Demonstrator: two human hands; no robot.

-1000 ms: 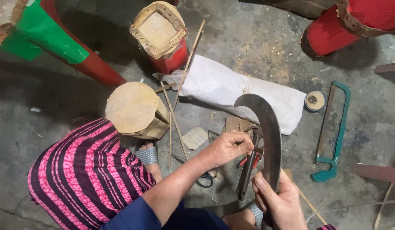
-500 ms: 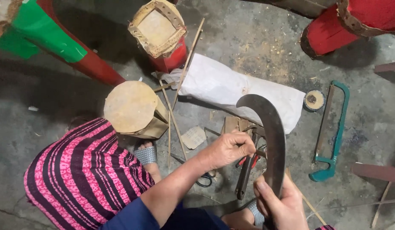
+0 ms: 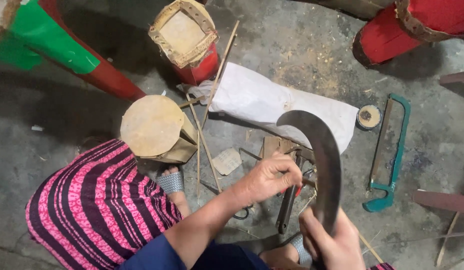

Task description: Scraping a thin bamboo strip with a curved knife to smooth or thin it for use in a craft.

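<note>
My right hand [image 3: 332,240] is wrapped tight around the handle end of a big curved dark steel blade [image 3: 319,160], fingers fully closed so the hooked tip stands up and away from me, probably to keep the edge clear of my other arm. My left hand [image 3: 269,177] is curled shut over something thin near the middle of the blade's inner side; I cannot tell exactly what it pinches, as the knuckles hide it. Just beneath both hands lies a dark metal tool with red grips [image 3: 288,202] on the concrete floor [image 3: 302,55], close enough to grab. Thin bamboo sticks [image 3: 204,142] lie beside a small tan-topped drum [image 3: 152,125] by my striped pink and black trouser leg [image 3: 92,205]. Beyond the blade a white cloth bundle [image 3: 262,100] rests on the floor, with a roll of tape [image 3: 368,116] and a green-framed hacksaw [image 3: 389,150] well off to the right, and a red drum with a laced hide top [image 3: 184,32] further out.
</note>
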